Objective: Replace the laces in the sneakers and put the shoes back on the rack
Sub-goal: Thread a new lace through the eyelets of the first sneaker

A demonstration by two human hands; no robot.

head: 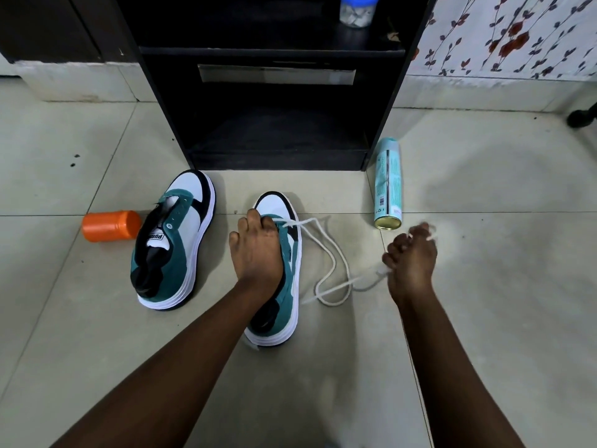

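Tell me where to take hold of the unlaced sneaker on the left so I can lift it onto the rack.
Probably at the heel collar of the unlaced sneaker, coming from above and from the near side. It stands upright on its sole, toe toward the rack, its mouth open with the tongue loose, so fingers can likely hook inside the collar. The orange container lies close to its left side.

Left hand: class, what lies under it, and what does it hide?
Under the left hand lies the nearer sneaker; a white lace runs from it to the right hand. The hand covers the tongue and most eyelets, so the threading cannot be seen.
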